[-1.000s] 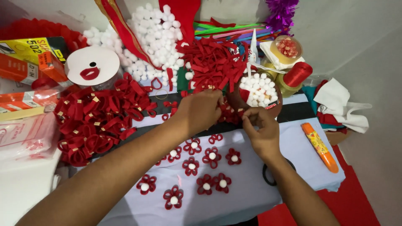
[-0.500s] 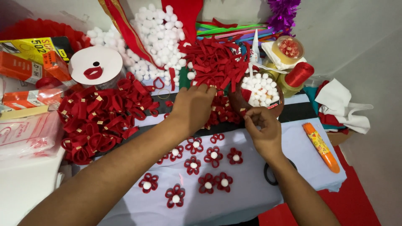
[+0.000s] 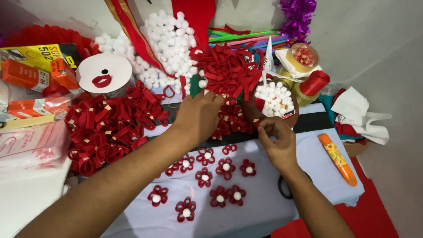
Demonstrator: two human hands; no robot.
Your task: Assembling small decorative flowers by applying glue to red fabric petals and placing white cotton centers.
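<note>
Head view: the left hand point(image 3: 200, 117) reaches, fingers curled, into the red felt loops point(image 3: 229, 75) at twelve o'clock; whether it grips one I cannot tell. The right hand point(image 3: 276, 142) pinches something small, probably a loop, by the pompom bowl point(image 3: 274, 98). Felt looks light, soft, best pinched at the stapled end. Pale cloth point(image 3: 264, 207), crowded.

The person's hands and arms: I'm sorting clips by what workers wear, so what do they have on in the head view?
Nothing shows on either arm. The left hand and right hand are bare, without gloves, and I can make out no rings, watch or bracelet. Both forearms are uncovered to the frame's edge; no sleeve shows.
</note>
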